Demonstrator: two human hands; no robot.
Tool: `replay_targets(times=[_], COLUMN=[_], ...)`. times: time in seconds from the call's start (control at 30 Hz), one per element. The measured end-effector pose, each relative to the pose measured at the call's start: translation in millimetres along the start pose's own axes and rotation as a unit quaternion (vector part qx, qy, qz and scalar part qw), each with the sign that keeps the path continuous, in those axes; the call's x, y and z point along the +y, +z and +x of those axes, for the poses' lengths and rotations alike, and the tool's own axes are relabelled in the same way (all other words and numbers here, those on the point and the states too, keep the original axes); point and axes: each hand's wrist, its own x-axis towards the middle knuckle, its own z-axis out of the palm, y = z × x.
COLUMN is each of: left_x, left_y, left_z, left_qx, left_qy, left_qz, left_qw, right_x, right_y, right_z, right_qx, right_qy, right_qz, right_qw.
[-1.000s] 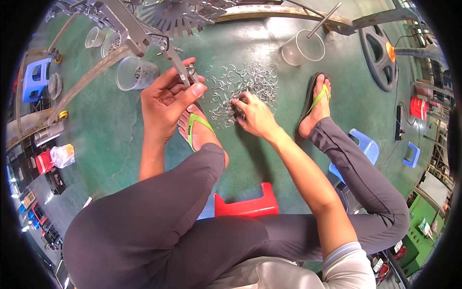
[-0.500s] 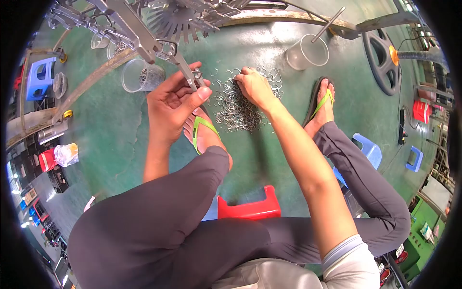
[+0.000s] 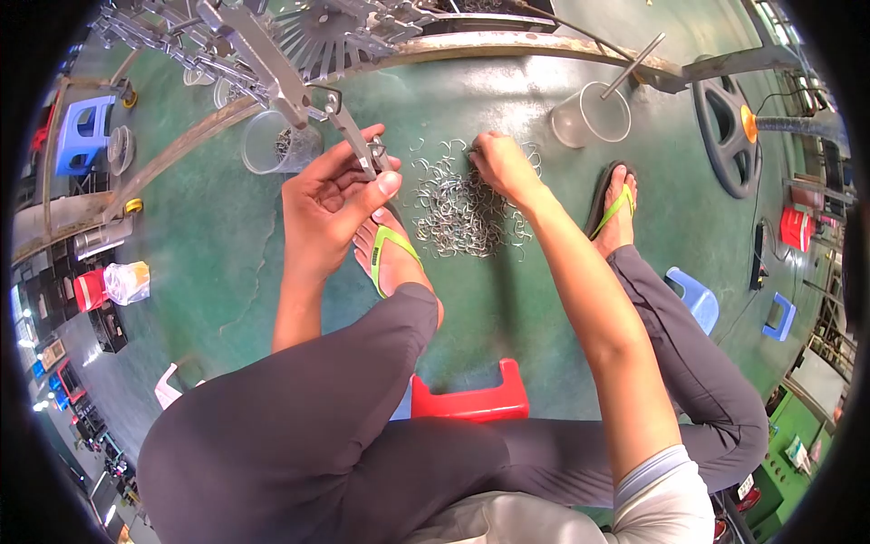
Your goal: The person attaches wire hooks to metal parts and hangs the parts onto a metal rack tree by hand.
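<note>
My left hand (image 3: pixel 331 204) grips the lower end of a grey metal link (image 3: pixel 362 145) between thumb and fingers. This link hangs from a chain of similar metal pieces (image 3: pixel 258 59) at the upper left. A small wire part sits by the thumb at the link's tip. My right hand (image 3: pixel 503 166) is at the upper right of a pile of small curved wire hooks (image 3: pixel 458 213) on the floor. Its fingers are bent and pressed together, pointing down into the hooks; whatever they pinch is hidden.
A clear tub (image 3: pixel 276 145) with metal bits stands left of my left hand. Another clear tub (image 3: pixel 589 118) with a rod in it is at the upper right. A rusty frame bar (image 3: pixel 535 45) crosses behind. A red stool (image 3: pixel 471 402) is near my legs.
The view has shifted slightly, so the scene sits lower and further right. My right hand has moved a little right over the pile. My left hand keeps its grip on the link.
</note>
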Motion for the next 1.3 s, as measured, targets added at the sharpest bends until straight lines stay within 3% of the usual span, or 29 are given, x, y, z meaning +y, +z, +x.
replay_targets(times=[0.13,0.37,0.47,0.6,0.7,0.8,0.93,1.3], left_x=[1,2,4,0,-2,-5,-3,-1], left_y=[1,6,5,1,1,8,11,17], left_z=[-2,2,0,-1,-2,-1,-3,-3], left_qx=[0.006,-0.024,-0.039,-0.05,-0.052,-0.058,-0.058,-0.051], left_qy=[-0.006,-0.002,-0.012,-0.007,0.001,0.011,0.009,0.01], left_qz=[0.012,0.024,0.023,-0.01,-0.016,-0.027,-0.035,-0.034], left_qw=[1.0,0.999,0.999,0.999,0.999,0.998,0.998,0.998], right_x=[-7,-6,-14,-79,-128,-152,-155,-165], right_y=[-7,27,19,-30,-65,-66,-54,-45], right_z=[-11,0,7,-10,-39,-56,-64,-68], right_qx=[0.084,0.061,0.027,0.161,0.14,0.188,0.234,0.267], right_qy=[0.075,-0.042,-0.032,0.026,0.043,-0.047,-0.081,-0.021], right_qz=[0.018,-0.112,-0.133,0.103,0.294,0.425,0.424,0.476], right_qw=[0.993,0.991,0.99,0.981,0.945,0.884,0.871,0.838])
